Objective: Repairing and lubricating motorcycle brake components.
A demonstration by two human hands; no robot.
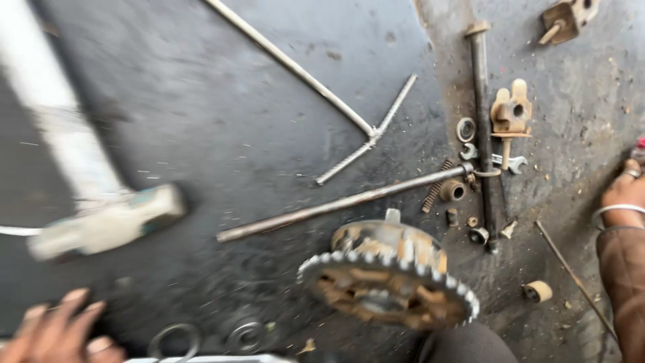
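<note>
My left hand (57, 333) is at the bottom left corner, blurred, with its fingers spread and nothing in it, close to a metal ring (175, 339) on the floor. My right hand (621, 191), with a metal bangle and a brown sleeve, rests on the floor at the right edge. Its fingers are cut off by the frame beside something pink. A rusty toothed gear wheel (386, 279) lies low in the middle, between the two hands and touched by neither. A long steel rod (342, 202) lies just above it.
On the dark greasy floor lie a T-shaped rod tool (373, 131), a long bolt (482, 128), a small spanner (500, 160), a spring (435, 187), two metal brackets (510, 111), washers, nuts, a small roller (537, 290) and a thin rod (574, 275). A blurred white shape (101, 222) crosses the left side.
</note>
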